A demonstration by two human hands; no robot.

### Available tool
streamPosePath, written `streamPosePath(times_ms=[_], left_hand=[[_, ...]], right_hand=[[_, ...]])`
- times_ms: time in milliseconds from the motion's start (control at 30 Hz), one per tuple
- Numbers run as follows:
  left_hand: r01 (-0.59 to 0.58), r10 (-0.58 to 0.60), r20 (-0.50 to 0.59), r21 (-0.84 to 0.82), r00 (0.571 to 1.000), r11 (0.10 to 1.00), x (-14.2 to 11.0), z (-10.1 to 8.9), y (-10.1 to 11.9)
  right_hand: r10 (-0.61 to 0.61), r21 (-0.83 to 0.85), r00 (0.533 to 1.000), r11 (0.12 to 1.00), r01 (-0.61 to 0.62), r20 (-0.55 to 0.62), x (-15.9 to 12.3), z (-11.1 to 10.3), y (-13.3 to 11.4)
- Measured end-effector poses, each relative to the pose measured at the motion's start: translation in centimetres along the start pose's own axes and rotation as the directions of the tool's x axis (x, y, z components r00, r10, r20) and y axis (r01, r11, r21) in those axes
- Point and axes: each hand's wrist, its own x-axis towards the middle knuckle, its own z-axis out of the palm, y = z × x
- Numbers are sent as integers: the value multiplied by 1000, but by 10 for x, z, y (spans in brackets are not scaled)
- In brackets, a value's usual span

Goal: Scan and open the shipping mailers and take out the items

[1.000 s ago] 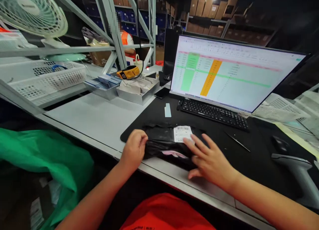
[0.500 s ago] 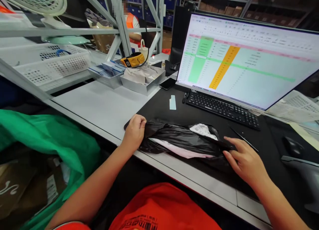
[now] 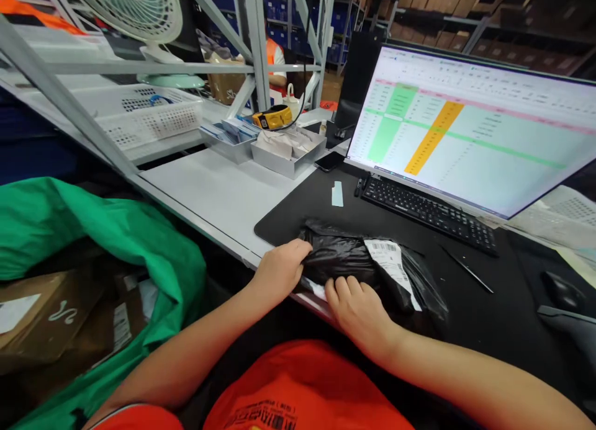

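Observation:
A black plastic mailing bag (image 3: 342, 251) lies crumpled at the desk's front edge, with a white printed label (image 3: 390, 265) facing up on its right part. My left hand (image 3: 283, 265) is closed on the bag's left end. Lower down, my right hand (image 3: 357, 306) curls its fingers over the bag's front edge, close to my left hand. Between the two hands a strip of white material (image 3: 316, 288) shows along the near edge. Both sets of fingertips are partly hidden by the plastic.
A keyboard (image 3: 426, 216) and monitor (image 3: 465, 138) stand behind the bag. On the mat lie a thin pen-like tool (image 3: 467, 268) and a pale card (image 3: 337, 193). Two open boxes (image 3: 288, 164) sit further back. At left, a green sack (image 3: 172, 250) holds cartons.
My right hand has moved left from the bag's right end to its front edge near my left hand. The label now lies more exposed, and less white shows along the front.

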Motion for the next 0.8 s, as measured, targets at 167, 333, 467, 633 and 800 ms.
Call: streamPosePath(times_ms=[167,333,467,633,800], left_hand=[[-34,-5,-195,-191,981,981,44,-22,-23],[43,-78,-315,-118,946,992,83,-43,-61],[-18,-9,-278,-95,960,995,93,-34,-62],[-143,123,-208,-85,970,986,81,-16,-44],[-360,378,-105,156,920,920,53,-3,-36]], right_hand=[[103,59,975,994,-93,-199,1,-15,39],[643,621,745,660,-423,-177,-24,-55,123],[877,970,480,89,-228,33,-33,-57,187],[941,986,317,150,-69,-121,-40,-35,272],[925,933,268,321,-164,-271,-70,-30,323]])
